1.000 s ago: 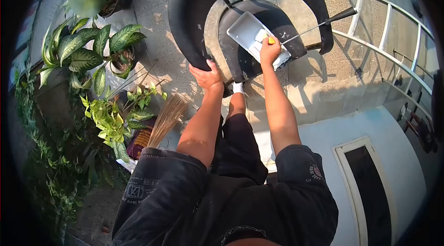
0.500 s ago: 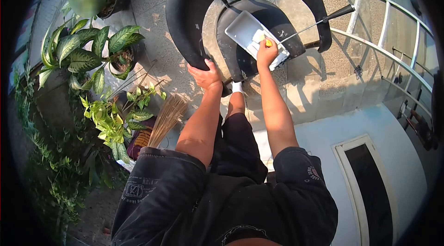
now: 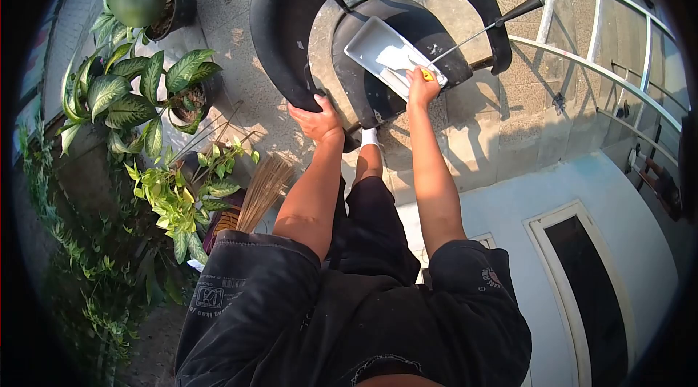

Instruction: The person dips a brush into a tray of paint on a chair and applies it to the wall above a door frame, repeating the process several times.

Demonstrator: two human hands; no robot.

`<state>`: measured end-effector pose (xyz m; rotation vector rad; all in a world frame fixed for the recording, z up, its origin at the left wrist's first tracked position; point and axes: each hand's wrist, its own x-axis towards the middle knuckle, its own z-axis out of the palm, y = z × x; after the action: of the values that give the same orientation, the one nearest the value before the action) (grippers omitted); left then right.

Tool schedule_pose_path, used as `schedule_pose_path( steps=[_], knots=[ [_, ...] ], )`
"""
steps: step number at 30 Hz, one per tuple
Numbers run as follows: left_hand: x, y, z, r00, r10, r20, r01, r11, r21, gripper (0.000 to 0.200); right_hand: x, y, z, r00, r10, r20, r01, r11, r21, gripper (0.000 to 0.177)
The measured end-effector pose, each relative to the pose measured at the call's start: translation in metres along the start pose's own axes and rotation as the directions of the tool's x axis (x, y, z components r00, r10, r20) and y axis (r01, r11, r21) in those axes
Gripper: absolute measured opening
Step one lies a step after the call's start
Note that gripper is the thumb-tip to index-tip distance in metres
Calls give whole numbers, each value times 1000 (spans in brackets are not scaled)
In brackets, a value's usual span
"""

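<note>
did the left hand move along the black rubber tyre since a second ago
No: the left hand still holds the same lower end of the black rubber tyre.

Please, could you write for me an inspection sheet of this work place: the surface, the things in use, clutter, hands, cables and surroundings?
Surface: paved stone floor, sunlit, with shadows across it.
Job's things: white tray lies on the black seat, inside the black curved rim; a thin rod with a black grip runs from the tray toward the upper right.
Clutter: broom beside the plants.
Hands: left hand grips the black curved rim; right hand is closed on a yellow-handled tool at the tray's near edge.
Cables: nothing seen.
Surroundings: potted plants on the left; metal railing on the right; light-blue surface below.
</note>
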<state>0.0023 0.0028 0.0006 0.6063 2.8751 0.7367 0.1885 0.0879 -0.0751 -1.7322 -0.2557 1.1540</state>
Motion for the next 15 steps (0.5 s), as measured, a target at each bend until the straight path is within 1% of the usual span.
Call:
schedule_pose_path(
  steps=[1,2,3,4,5,7,8,9,10,11,13,14,15],
  knots=[
    [0,-3,2,1000,4,-10,-4,1000,15,76,-3,-8,-5,1000,-7,-5,7,1000,5,20],
    [0,-6,4,1000,10,-19,-9,1000,29,76,-7,-18,-13,986,130,100,-141,983,116,21],
    [-1,-8,6,1000,18,-10,-18,1000,20,76,-11,-27,-22,945,246,217,-291,933,211,24],
    [-1,-9,6,1000,11,-20,-11,999,37,77,-17,-35,-32,918,275,286,-347,906,244,27],
    [-1,-9,8,1000,5,-30,-4,999,49,78,-22,-44,-43,925,261,277,-332,908,255,27],
    [-1,-10,7,999,25,-20,-24,999,46,78,-33,-61,-64,841,288,458,-475,800,368,25],
    [0,-10,6,999,21,-31,-19,998,67,77,-40,-69,-73,829,270,489,-488,777,398,25],
    [1,-10,8,999,19,-41,-16,996,88,77,-47,-73,-85,842,254,476,-470,779,416,25],
    [1,-15,14,996,48,-73,-40,993,110,75,-53,-76,-98,803,202,561,-497,747,442,24],
    [1,-21,20,996,44,-76,-34,991,127,75,-61,-79,-112,761,139,634,-519,716,466,23],
    [-1,-16,20,991,74,-111,-57,987,152,75,-89,-96,-127,759,72,647,-481,732,483,22],
    [-3,-9,15,999,-7,-51,14,989,145,76,-107,-105,-135,774,45,631,-451,740,500,23],
    [-5,-10,20,998,-20,-51,27,988,151,77,-126,-115,-140,787,12,616,-416,749,517,25]
  ],
)
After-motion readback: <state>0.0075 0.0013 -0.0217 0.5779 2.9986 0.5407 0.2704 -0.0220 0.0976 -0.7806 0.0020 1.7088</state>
